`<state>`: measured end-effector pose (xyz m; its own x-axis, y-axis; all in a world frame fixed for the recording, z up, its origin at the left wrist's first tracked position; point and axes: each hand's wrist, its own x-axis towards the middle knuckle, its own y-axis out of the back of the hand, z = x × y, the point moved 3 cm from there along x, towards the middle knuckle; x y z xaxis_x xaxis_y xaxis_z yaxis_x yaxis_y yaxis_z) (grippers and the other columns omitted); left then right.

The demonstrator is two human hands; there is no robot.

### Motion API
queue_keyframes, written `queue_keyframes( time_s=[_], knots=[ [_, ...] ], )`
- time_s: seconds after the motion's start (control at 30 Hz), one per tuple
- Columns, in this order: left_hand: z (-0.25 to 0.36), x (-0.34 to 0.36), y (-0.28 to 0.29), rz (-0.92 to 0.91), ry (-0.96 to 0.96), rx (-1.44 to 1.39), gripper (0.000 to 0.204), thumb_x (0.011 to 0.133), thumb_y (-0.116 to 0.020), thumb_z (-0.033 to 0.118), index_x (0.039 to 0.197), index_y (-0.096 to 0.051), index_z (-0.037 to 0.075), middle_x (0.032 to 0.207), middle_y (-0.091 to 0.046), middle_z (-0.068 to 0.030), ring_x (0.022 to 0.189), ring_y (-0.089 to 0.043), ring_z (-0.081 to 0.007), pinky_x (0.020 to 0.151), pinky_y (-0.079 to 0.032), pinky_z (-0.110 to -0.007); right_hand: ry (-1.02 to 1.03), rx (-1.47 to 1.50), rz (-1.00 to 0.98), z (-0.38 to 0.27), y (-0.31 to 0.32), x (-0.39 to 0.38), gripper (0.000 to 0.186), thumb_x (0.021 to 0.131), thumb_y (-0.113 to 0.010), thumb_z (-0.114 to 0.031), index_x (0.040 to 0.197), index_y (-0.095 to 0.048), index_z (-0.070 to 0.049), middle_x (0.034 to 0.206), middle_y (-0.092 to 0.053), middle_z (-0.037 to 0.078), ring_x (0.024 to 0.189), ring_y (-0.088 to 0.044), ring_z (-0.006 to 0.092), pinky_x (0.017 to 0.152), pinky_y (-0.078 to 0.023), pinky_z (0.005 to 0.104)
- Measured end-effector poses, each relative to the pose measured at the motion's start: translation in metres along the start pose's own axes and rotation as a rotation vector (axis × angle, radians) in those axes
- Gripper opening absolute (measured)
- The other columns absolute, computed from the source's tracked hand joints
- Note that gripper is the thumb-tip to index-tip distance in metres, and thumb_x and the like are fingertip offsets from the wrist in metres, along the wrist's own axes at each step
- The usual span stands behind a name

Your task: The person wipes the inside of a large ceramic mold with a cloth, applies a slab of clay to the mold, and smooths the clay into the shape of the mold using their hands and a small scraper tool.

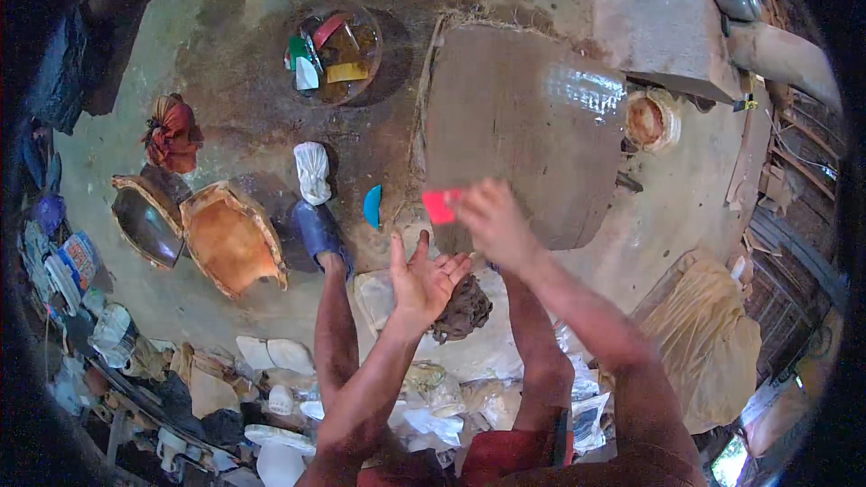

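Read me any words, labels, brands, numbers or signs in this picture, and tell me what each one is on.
No text is readable.
Package at far left: colourful label, print too small and blurred to read.
Pale sheet near the lower edge: dark marks, too blurred to tell if they are words.
Red piece in the right hand: no lettering visible.

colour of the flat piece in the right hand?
The flat piece in the right hand is red; head view.

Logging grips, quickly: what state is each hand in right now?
Left hand: open, palm up, fingers spread, holding nothing.
Right hand: closed on a red piece.
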<state>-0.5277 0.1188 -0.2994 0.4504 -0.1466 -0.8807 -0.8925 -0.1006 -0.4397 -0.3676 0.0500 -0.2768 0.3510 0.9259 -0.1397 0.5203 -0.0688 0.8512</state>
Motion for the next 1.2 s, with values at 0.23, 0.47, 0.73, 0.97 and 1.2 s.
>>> queue_keyframes(
  time_s=[0.23, 0.47, 0.73, 0.97, 1.2],
  knots=[
    [0.004, 0.0, 0.001, -0.005, 0.002, 0.049, 0.115, 0.085, -0.042, 0.089, 0.164, 0.0, 0.018, 0.15, -0.039, -0.0318, 0.133, -0.05, -0.044, 0.11, -0.043, -0.055, -0.12, 0.12, -0.021, -0.018, 0.002, -0.04, 0.031, 0.083, -0.063, -0.007, 0.112, -0.07, 0.0, 0.106, -0.063, 0.014, 0.102, -0.059, 0.0346, 0.091, -0.048, 0.0503],
    [-0.032, 0.014, 0.003, -0.12, 0.11, 0.071, 0.105, 0.088, -0.043, 0.086, 0.161, -0.013, 0.016, 0.145, -0.045, -0.027, 0.127, -0.055, -0.0405, 0.111, -0.043, -0.053, -0.086, -0.096, 0.432, 0.15, 0.101, 0.114, 0.018, 0.081, -0.06, 0.002, 0.095, -0.07, -0.003, 0.092, -0.063, 0.016, 0.095, -0.061, 0.0357, 0.082, -0.05, 0.0479],
    [-0.032, 0.014, 0.007, -0.167, 0.052, -0.082, 0.099, 0.09, -0.043, 0.083, 0.153, -0.031, 0.008, 0.134, -0.056, -0.0221, 0.128, -0.055, -0.0404, 0.111, -0.044, -0.051, -0.111, -0.011, 0.116, -0.004, -0.003, -0.076, 0.044, 0.073, -0.067, -0.006, 0.116, -0.069, -0.005, 0.102, -0.059, 0.011, 0.102, -0.058, 0.031, 0.086, -0.048, 0.0476],
    [-0.026, 0.011, 0.011, -0.043, -0.014, 0.096, 0.104, 0.087, -0.048, 0.084, 0.153, -0.031, 0.005, 0.105, -0.058, -0.0136, 0.125, -0.057, -0.0405, 0.109, -0.045, -0.053, -0.169, -0.019, 0.413, 0.063, 0.063, -0.01, 0.005, 0.087, -0.06, -0.001, 0.091, -0.064, 0.0, 0.09, -0.058, 0.017, 0.088, -0.058, 0.0366, 0.075, -0.047, 0.0513],
    [-0.033, 0.017, 0.0, -0.077, -0.044, 0.128, 0.101, 0.089, -0.052, 0.08, 0.152, -0.03, 0.004, 0.102, -0.056, -0.0142, 0.121, -0.06, -0.0401, 0.108, -0.047, -0.053, -0.17, -0.098, 0.359, 0.167, 0.096, 0.039, 0.022, 0.073, -0.061, 0.001, 0.093, -0.07, -0.003, 0.094, -0.061, 0.017, 0.095, -0.059, 0.0393, 0.084, -0.049, 0.0484]
  ],
)
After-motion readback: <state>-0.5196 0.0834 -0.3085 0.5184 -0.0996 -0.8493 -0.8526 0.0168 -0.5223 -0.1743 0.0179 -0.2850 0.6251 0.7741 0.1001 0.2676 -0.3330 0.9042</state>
